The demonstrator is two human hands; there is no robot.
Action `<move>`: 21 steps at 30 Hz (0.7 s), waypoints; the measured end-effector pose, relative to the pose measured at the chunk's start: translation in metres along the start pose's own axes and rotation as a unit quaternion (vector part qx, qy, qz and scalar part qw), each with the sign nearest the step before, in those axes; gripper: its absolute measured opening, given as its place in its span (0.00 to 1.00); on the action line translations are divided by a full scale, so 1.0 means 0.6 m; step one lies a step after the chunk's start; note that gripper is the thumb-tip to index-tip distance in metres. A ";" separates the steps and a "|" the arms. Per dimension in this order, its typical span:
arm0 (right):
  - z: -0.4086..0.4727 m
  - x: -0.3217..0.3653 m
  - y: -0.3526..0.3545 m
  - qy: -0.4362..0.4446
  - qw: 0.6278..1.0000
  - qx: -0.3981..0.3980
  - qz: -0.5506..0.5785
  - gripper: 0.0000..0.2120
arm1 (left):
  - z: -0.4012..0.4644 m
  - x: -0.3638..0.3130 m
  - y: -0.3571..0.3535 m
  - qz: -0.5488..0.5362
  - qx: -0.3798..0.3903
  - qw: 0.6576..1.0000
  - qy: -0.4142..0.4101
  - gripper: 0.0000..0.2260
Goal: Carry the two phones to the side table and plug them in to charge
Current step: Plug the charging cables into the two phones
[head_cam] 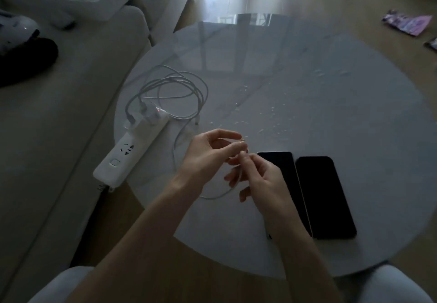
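Two dark phones lie side by side, screens up, on the round white table: the right phone is fully visible, the left phone is partly hidden by my right hand. My left hand and my right hand meet just left of the phones, both pinching the end of a white charging cable. The cable loops under my hands and runs back to a tangle of white cables. Chargers sit plugged into a white power strip with a red light, at the table's left edge.
A light sofa runs along the left, with a black object and a white device on it. Small water drops dot the table's middle. Purple wrappers lie on the wooden floor at the far right. My knees show at the bottom.
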State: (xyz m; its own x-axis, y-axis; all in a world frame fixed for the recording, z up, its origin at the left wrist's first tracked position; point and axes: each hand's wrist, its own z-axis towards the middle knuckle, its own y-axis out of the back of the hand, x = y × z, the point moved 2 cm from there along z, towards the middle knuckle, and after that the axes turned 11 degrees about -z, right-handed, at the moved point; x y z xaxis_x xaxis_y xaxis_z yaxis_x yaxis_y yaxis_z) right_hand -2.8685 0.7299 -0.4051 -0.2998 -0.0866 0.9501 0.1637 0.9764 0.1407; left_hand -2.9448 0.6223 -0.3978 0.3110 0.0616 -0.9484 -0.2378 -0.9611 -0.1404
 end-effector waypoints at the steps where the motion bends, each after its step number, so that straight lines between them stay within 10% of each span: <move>1: -0.012 0.001 0.001 -0.001 0.999 -0.028 0.022 0.13 | -0.004 -0.001 -0.002 0.005 0.019 1.000 0.001 0.09; 6: -0.110 -0.037 0.011 -0.080 0.990 -0.087 0.080 0.12 | 0.000 -0.005 -0.019 0.172 0.082 0.980 -0.058 0.08; 12: -0.207 -0.096 0.033 -0.152 0.979 -0.134 0.034 0.11 | 0.001 0.020 -0.079 0.449 0.143 0.867 -0.166 0.21; 21: -0.244 -0.158 0.079 -0.204 0.952 -0.228 0.001 0.07 | 0.006 0.041 -0.167 0.578 0.120 0.802 -0.092 0.31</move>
State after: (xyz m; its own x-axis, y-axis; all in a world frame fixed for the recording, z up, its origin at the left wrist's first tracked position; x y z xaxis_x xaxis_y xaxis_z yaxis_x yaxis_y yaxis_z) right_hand -2.6945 0.7557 -0.4476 -0.6235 0.0899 0.7767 0.5281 0.7810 0.3335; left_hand -2.9170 0.7210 -0.4080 -0.3814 -0.7731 -0.5069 -0.4465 -0.3261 0.8333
